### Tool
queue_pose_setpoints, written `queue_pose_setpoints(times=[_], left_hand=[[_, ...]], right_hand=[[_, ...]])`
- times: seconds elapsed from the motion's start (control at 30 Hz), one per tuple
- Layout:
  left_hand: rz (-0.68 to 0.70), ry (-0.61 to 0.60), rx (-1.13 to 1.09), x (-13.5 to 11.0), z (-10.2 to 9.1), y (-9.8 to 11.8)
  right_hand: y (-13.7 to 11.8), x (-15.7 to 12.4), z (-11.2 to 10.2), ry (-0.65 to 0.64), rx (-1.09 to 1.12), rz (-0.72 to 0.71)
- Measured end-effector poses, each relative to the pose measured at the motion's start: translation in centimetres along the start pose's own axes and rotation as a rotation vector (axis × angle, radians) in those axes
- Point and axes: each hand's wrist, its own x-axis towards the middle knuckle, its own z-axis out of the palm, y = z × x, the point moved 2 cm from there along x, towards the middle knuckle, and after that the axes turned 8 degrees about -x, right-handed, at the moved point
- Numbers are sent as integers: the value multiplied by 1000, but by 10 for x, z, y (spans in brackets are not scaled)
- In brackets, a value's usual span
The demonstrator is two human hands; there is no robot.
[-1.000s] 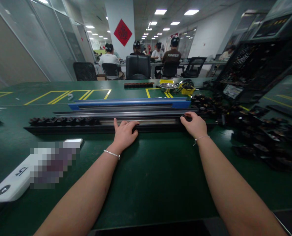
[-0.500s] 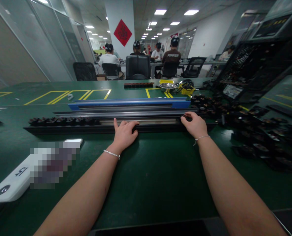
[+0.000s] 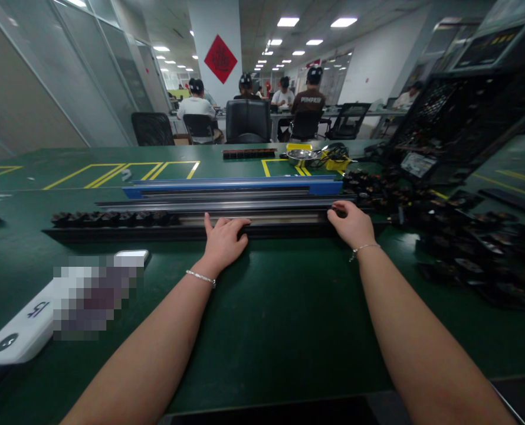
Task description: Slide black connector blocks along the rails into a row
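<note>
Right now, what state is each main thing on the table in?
Black rail: lying crosswise.
Black parts: lined up along the rail's left end.
Left hand: spread on the rail.
Right hand: curled by the rail's right end; grip unclear.
Blue rail: lying farther back.
Metal bowl: upright.
Dark parts: heaped loosely.
White device: lying flat, partly pixelated.

"What's at the far end?"
"A pillar (image 3: 215, 18) with a red diamond (image 3: 220, 59), and black chairs (image 3: 248, 123) by a desk (image 3: 380, 113)."
"And the sides?"
"Glass panels (image 3: 83, 65) left, white wall (image 3: 368, 71) right, lights (image 3: 288, 22) overhead, green table (image 3: 284, 330) near us."
</note>
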Motion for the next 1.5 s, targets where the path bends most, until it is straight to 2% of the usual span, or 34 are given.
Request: queue_pose_setpoints(times=[1.5], left_hand=[[-20, -28, -1, 1, -1, 1]], right_hand=[[-1, 0, -3, 18, -44, -1]])
